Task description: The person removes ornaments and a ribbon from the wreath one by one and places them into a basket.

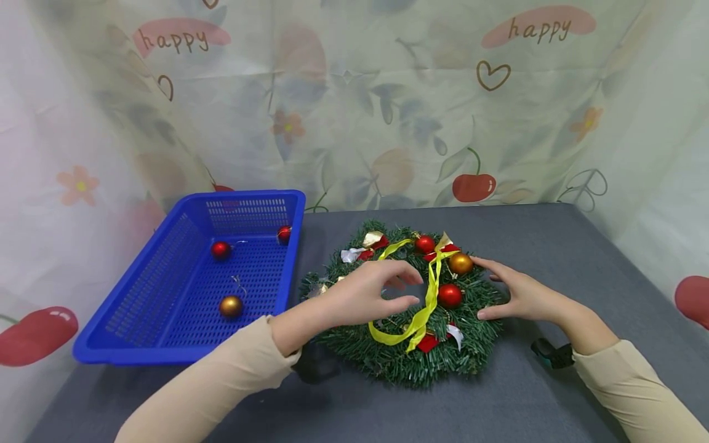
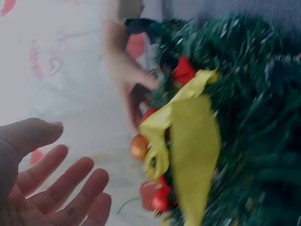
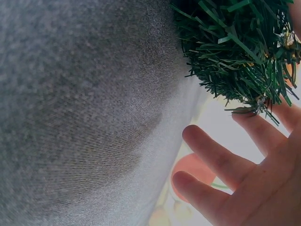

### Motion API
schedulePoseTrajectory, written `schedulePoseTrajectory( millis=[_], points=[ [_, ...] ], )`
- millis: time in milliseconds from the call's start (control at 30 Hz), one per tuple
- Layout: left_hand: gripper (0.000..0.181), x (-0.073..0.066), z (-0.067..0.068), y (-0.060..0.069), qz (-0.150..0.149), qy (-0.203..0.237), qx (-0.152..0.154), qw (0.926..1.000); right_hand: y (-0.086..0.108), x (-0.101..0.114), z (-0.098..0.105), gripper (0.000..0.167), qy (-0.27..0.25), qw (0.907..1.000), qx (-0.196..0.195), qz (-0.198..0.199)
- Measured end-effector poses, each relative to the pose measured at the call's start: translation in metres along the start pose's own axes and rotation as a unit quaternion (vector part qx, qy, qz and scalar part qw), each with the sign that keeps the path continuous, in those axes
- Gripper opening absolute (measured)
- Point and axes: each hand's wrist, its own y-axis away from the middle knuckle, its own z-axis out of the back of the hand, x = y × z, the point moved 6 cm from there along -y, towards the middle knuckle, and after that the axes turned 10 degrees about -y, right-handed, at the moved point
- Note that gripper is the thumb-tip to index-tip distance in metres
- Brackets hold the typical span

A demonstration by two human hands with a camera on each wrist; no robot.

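Observation:
A green tinsel wreath (image 1: 410, 366) lies on the grey table, with red and gold balls and small red, white and gold bows on it. Across its middle runs a loose yellow ribbon (image 1: 423, 314), which looks large in the left wrist view. My left hand (image 1: 376, 289) hovers above the wreath's left part, fingers relaxed and holding nothing. At the right edge is my right hand (image 1: 515, 292), thumb and fingers spread around the wreath's side. Its fingertips are at or very near a gold ball (image 1: 461, 263). In the right wrist view, its fingers (image 3: 221, 160) extend beside the green needles.
On the left stands a blue plastic basket (image 1: 138, 355), holding a gold ball (image 1: 231, 306) and two red balls, one (image 1: 220, 250) near its middle. A patterned curtain (image 1: 354, 111) hangs behind the grey tabletop (image 1: 532, 240) and along both sides.

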Motion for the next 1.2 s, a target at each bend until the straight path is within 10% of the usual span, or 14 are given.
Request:
schedulePoseTrajectory(
  millis=[567, 1200],
  points=[
    [0.031, -0.014, -0.049, -0.046, -0.041, -0.037, 0.002, 0.9985, 0.001, -0.001, 0.000, 0.097, -0.003, 1.0000, 0.003, -0.007],
    [0.035, 0.009, -0.072, -0.075, 0.008, -0.087, 0.033, 0.9956, 0.002, 0.000, 0.000, 0.096, -0.005, 1.0000, 0.004, -0.004]
  ],
)
